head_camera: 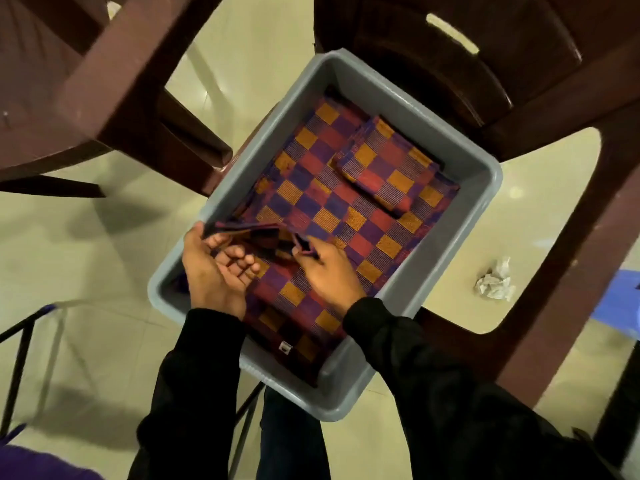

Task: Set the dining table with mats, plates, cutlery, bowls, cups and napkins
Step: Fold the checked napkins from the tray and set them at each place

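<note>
Where two hands (214,268) (329,271) pinch: one mat (346,209).

Left hand (216,268) palm up, fingers curled (seemingly pinching); right hand (329,271) pinching.

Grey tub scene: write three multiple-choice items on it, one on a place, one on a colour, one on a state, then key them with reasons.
1. Where does the small folded cloth lie?
A. On the floor
B. On the checked mats inside the grey tub
C. On a chair seat

2. What colours are the checked mats?
A. Green and white
B. Plain black
C. Red, purple and orange

3. What is the right hand doing?
A. Pinching a lifted mat edge
B. Hanging idle
C. Gripping the tub rim

Answers:
1 B: it rests on the stack within the grey tub.
2 C: the squares show those three colours.
3 A: its fingers pinch the raised edge, which the left hand also holds.
</note>
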